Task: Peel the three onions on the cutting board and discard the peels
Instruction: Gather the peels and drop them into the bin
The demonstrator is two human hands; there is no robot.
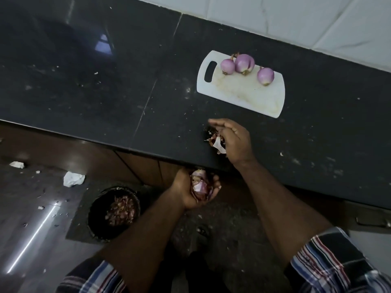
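Note:
Three peeled purple onions lie along the far edge of the white cutting board (239,96): a left onion (227,66), a middle onion (244,63) and a right onion (265,76). My right hand (232,140) hovers over the counter's front part, its curled fingers holding a bunch of dry onion peels (215,140). My left hand (195,192) is palm up just below the counter's front edge, cupped round a heap of pink and brown peels (200,186).
The black stone counter (105,81) carries scattered peel flecks. On the floor at lower left stands a dark round bin (114,212) with peels inside. Crumpled white paper (73,179) and small scraps lie on the floor. White wall tiles run behind the counter.

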